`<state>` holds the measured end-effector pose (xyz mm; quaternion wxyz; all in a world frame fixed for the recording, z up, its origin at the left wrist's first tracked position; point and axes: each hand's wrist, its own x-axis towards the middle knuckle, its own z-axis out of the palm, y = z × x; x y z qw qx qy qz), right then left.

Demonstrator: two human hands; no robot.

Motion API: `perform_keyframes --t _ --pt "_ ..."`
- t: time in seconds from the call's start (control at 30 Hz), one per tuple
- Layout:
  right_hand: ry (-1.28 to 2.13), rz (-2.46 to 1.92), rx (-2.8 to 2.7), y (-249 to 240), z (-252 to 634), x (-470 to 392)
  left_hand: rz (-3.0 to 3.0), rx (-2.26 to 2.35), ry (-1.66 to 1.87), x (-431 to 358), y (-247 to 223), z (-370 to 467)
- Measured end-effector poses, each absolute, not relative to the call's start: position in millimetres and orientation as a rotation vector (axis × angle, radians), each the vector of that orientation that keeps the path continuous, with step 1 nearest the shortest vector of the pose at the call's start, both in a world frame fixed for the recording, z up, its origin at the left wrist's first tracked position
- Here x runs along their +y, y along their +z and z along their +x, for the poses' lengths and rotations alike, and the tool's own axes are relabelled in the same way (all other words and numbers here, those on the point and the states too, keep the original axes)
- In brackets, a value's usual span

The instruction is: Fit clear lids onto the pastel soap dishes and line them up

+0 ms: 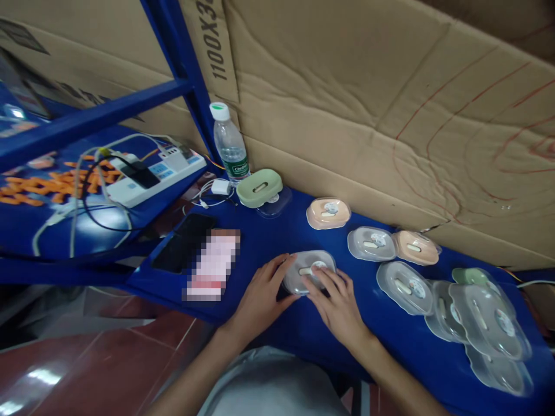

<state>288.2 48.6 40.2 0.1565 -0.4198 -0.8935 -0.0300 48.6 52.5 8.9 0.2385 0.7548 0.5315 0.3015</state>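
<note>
A small grey oval plastic box (pixel 299 279) with a clear cover lies on the blue table in front of me. It has a pale slot-like strip and a round white sticker (pixel 319 267) on top. My left hand (pixel 266 289) grips the box's left side, thumb at the near edge and fingers at the far edge. Curled over its right part, my right hand (pixel 336 297) has its fingertips on the sticker and its thumb at the strip. The fingers partly cover the box and the sticker.
Similar grey boxes (pixel 405 288) and peach boxes (pixel 328 212) lie to the right, some overlapping. A green box (pixel 260 188), water bottle (pixel 230 147), phones (pixel 184 242) and a power strip (pixel 156 179) are at left. A cardboard wall (pixel 325 115) closes the back.
</note>
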Motion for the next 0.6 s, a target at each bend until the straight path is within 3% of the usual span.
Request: perform_keyframes --t 0.27,0.43,0.6 --pt "-0.133 -1.042 -2.605 42.0 298.8 65.5 2.066 1.373 0.826 58.2 17.7 54.0" --pt "-0.161 -1.181 -2.455 26.4 309.1 72.4 2.231 1.353 0.77 83.3 37.1 41.7" --pt "-0.255 -1.283 -2.295 22.9 316.5 65.3 2.36 1.928 0.69 164.8 68.3 1.0"
